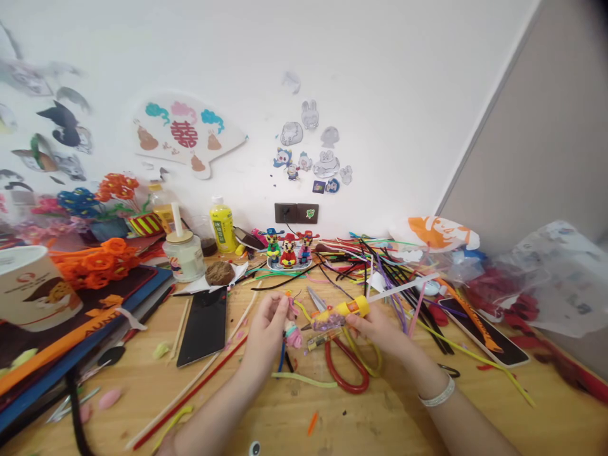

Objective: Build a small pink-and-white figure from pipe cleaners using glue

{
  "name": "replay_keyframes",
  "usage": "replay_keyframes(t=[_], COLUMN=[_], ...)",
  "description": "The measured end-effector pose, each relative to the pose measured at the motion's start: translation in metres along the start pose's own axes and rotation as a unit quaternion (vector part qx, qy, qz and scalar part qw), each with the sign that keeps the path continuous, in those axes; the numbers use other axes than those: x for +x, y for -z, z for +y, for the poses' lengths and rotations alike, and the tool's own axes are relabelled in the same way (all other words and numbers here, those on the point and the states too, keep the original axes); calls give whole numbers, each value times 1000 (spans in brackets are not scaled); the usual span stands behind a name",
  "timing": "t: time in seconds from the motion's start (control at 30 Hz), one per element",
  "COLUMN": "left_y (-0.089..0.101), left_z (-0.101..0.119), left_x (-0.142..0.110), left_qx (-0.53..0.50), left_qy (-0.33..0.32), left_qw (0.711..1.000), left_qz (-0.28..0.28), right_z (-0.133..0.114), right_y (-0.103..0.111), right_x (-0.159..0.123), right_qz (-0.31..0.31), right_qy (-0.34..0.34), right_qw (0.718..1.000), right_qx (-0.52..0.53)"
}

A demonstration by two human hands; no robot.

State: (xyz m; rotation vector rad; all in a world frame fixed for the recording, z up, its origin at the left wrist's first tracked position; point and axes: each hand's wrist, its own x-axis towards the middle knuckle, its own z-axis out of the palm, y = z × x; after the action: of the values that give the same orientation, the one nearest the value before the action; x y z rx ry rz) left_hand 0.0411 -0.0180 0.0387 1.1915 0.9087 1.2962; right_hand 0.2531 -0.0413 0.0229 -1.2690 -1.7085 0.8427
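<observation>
My left hand (274, 316) pinches a small pink-and-white craft piece (293, 334) between thumb and fingers. Its exact kind is too small to make out. In my right hand (377, 326) is a yellow hot glue gun (339, 310), with a whitish glue stick (403, 287) reaching out behind it to the right. The gun's tip points left, close beside the craft piece; whether they touch I cannot tell. Under the gun, partly covered, lie scissors with red handles (349, 373). A pale yellow-green pipe cleaner (304, 380) lies on the table in front of both hands.
Three colourful small figures (289, 250) stand behind my hands. A heap of pipe cleaners (375, 259) spreads back right. A black phone (202, 326) lies left, a second phone (484, 332) right. A paper cup (35, 288), a glass jar (183, 256) and a yellow bottle (222, 225) stand left.
</observation>
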Motion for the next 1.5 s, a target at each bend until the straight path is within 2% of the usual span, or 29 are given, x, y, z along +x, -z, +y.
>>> replay_keyframes(t=[0.1, 0.2, 0.27, 0.4, 0.5, 0.6, 0.73, 0.9, 1.03, 1.17, 1.23, 1.37, 1.5], left_y=[1, 0, -1, -3, -5, -8, -13, -14, -12, -10, -10, -8, -7], left_z=[0, 2, 3, 2, 0, -3, -7, -9, -12, -15, -16, -17, -17], left_x=[1, -1, -2, -3, -4, -7, -12, -13, -12, -13, -13, -11, -9], left_qx=[9, 12, 12, 36, 54, 64, 66, 69, 55, -43, -101, -181, -197], left_qy=[-1, 7, 17, 19, 20, 27, 27, 44, 60, 176, 211, 225, 218], left_qw=[1000, 1000, 1000, 999, 998, 995, 991, 988, 992, 980, 969, 953, 952], left_qz=[11, 9, 0, -4, -32, -66, -115, -131, -99, -78, -75, -89, -87], right_z=[0, 6, 16, 32, 22, -5, -33, -34, -28, -21, -18, -12, -1], right_y=[8, 15, 19, 20, 12, -5, -30, -39, -35, -30, -27, -21, -16], right_x=[3, 7, 10, 14, 15, 12, 5, 3, 6, 10, 12, 14, 16], right_qz=[56, 118, 131, 122, 127, 121, 27, -8, 26, 119, 151, 185, 211], right_qy=[-4, -16, -28, -24, 13, 78, 56, 29, -7, -55, -72, -68, -62], right_qw=[986, 943, 925, 922, 940, 978, 997, 999, 992, 969, 957, 938, 936], right_qx=[-155, -311, -357, -368, -318, -153, -49, 10, 125, 208, 238, 283, 274])
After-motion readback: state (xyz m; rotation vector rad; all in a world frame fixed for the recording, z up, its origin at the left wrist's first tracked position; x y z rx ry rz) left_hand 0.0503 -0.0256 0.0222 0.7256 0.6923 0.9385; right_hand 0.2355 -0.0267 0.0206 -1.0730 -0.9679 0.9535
